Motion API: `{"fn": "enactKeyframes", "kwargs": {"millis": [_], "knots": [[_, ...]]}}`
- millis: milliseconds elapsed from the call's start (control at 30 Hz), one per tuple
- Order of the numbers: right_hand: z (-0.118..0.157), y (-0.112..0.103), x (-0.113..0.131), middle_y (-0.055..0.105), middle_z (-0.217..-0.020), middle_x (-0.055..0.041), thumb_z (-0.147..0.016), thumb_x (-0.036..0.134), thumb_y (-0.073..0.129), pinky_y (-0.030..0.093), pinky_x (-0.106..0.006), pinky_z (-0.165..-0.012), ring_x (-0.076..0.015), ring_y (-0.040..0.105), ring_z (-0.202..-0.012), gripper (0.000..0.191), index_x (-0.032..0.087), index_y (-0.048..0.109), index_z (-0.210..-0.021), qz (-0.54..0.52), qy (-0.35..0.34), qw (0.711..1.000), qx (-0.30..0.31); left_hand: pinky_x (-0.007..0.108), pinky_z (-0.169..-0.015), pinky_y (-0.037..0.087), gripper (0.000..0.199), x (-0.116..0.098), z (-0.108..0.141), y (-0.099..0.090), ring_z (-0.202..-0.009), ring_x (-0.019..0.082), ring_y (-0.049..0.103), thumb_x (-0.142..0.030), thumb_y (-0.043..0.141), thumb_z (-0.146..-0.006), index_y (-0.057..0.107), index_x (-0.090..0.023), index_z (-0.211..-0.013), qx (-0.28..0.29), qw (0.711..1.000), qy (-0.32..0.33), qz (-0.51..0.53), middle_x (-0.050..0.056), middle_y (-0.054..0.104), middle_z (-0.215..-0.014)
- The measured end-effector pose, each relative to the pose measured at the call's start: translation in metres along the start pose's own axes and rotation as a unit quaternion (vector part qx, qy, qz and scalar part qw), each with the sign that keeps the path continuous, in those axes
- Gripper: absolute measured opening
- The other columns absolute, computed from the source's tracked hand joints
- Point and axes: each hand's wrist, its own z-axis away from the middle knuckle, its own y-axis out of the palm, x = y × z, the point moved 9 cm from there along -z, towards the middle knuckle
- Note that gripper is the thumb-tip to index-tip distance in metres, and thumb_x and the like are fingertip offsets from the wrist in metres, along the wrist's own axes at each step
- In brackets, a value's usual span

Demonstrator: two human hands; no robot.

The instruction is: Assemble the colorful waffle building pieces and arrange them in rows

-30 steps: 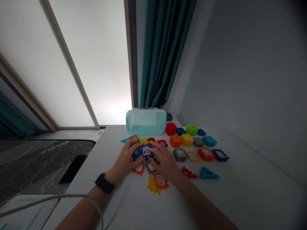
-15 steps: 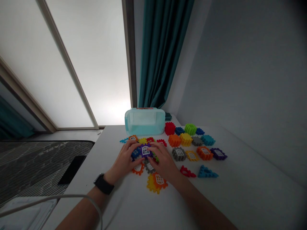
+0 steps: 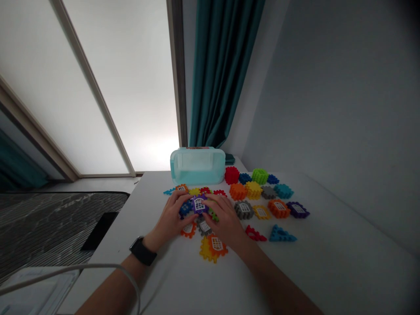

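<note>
A purple toothed building tile (image 3: 199,204) with a white window grid is gripped from both sides, above other loose tiles. My left hand (image 3: 172,216), with a black watch on its wrist, has its fingers closed on the tile's left edge. On the opposite edge, my right hand (image 3: 226,218) pinches it too. Under and around the hands lie a blue tile (image 3: 186,208), a green tile (image 3: 213,214), a grey tile (image 3: 204,226) and an orange tile (image 3: 188,229). Nearer to me, an orange window tile (image 3: 217,245) overlaps a yellow tile (image 3: 206,250).
A translucent turquoise bin (image 3: 197,177) lies at the back with its opening facing me. Sorted stacks of tiles, such as an orange stack (image 3: 279,208), stand on the right. Red (image 3: 255,233) and blue triangles (image 3: 282,234) lie in front. A pale cable (image 3: 98,265) crosses the lower left.
Both hands keep hold of the purple tile, which has tilted or lifted very slightly. The view has shifted a little; the other tiles stay put.
</note>
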Motion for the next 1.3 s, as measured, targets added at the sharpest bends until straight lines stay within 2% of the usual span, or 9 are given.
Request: {"fn": "enactKeyframes", "kwargs": {"millis": [267,433,800,933,1067,1300], "knots": [[0.000,-0.021,-0.002,0.067,-0.123,-0.0103,-0.093,0.020,0.061,0.048,-0.050,-0.102,-0.0269,0.060,-0.116,0.029,0.023,0.062,-0.122,0.031,-0.017,0.999,0.006,0.045,-0.098,0.052,0.038,-0.024,-0.012,0.002,-0.113,0.027,0.057,-0.032,0.069,-0.089,0.056,-0.023,-0.123,0.000,1.000,0.014,0.008,0.011,0.054,-0.120],[0.012,-0.042,-0.005,0.065,-0.124,-0.0116,-0.094,0.020,0.060,0.050,-0.049,-0.100,-0.0272,0.059,-0.117,0.030,0.023,0.060,-0.123,0.056,-0.017,0.998,-0.011,0.045,-0.097,0.052,0.037,-0.040,-0.018,0.015,-0.112,0.027,0.057,-0.032,0.070,-0.089,0.056,-0.023,-0.121,0.006,0.999,0.027,0.017,0.011,0.054,-0.120],[0.060,-0.101,-0.039,0.064,-0.126,-0.0116,-0.093,0.017,0.058,0.050,-0.051,-0.101,-0.0271,0.059,-0.119,0.034,0.025,0.059,-0.127,0.091,0.036,0.995,-0.013,0.047,-0.099,0.049,0.046,-0.089,-0.035,0.082,-0.116,0.029,0.056,-0.031,0.073,-0.085,0.053,-0.025,-0.125,0.038,0.997,0.063,0.008,0.010,0.058,-0.121],[0.076,-0.125,-0.056,0.064,-0.126,-0.0112,-0.094,0.016,0.055,0.050,-0.051,-0.101,-0.0266,0.060,-0.118,0.032,0.026,0.060,-0.124,0.100,0.079,0.990,-0.053,0.048,-0.097,0.047,0.045,-0.109,-0.048,0.106,-0.112,0.029,0.057,-0.031,0.075,-0.082,0.054,-0.024,-0.122,0.034,0.996,0.084,-0.010,0.010,0.060,-0.119],[0.090,-0.146,-0.072,0.064,-0.117,-0.0115,-0.095,0.015,0.054,0.052,-0.049,-0.097,-0.0260,0.061,-0.113,0.028,0.025,0.062,-0.120,0.113,0.123,0.980,-0.105,0.047,-0.096,0.046,0.044,-0.125,-0.060,0.129,-0.111,0.029,0.058,-0.029,0.076,-0.080,0.055,-0.023,-0.118,0.023,0.997,0.073,-0.004,0.009,0.060,-0.117],[0.105,-0.167,-0.089,0.067,-0.106,-0.0101,-0.094,0.017,0.055,0.053,-0.046,-0.091,-0.0251,0.063,-0.102,0.020,0.023,0.066,-0.110,0.128,0.168,0.968,-0.138,0.048,-0.095,0.045,0.042,-0.141,-0.071,0.159,-0.110,0.030,0.057,-0.033,0.075,-0.082,0.056,-0.020,-0.117,0.034,0.997,0.076,-0.006,0.010,0.061,-0.116]]}}
